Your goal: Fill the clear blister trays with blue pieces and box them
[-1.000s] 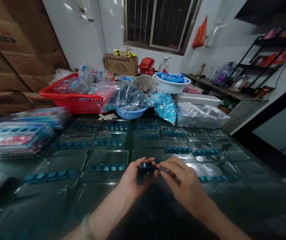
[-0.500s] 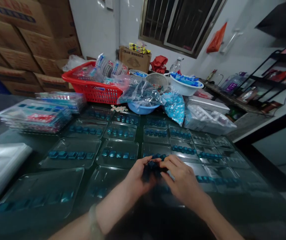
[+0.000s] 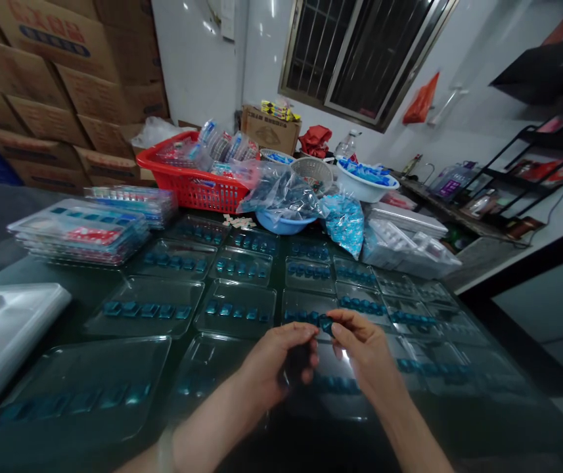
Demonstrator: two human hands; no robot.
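Observation:
My right hand (image 3: 364, 348) pinches a small dark teal piece (image 3: 327, 324) between thumb and fingertips, above the table's middle. Close on its left, my left hand (image 3: 274, 358) is curled, thumb tip near the fingertips; a dark patch shows inside its grip, too dim to make out. Around and beneath both hands lie clear plastic trays (image 3: 256, 294) in rows, most bearing a line of small square teal pieces (image 3: 150, 309). One tray with teal pieces (image 3: 305, 317) lies just beyond my fingers. Another, at the near left (image 3: 79, 355), holds a similar row.
Stacked filled packs (image 3: 81, 230) and a white plastic stack (image 3: 10, 341) stand at left. Along the back are a red basket (image 3: 207, 190), a blue bowl (image 3: 281, 225) under clear bags, a white basin (image 3: 364, 187) and a blue patterned bag (image 3: 344, 223). Cartons (image 3: 39, 72) rise behind.
My hands have drawn slightly apart. My right hand now holds the teal piece out at its fingertips, clear of my left hand. The whole view has shifted a little.

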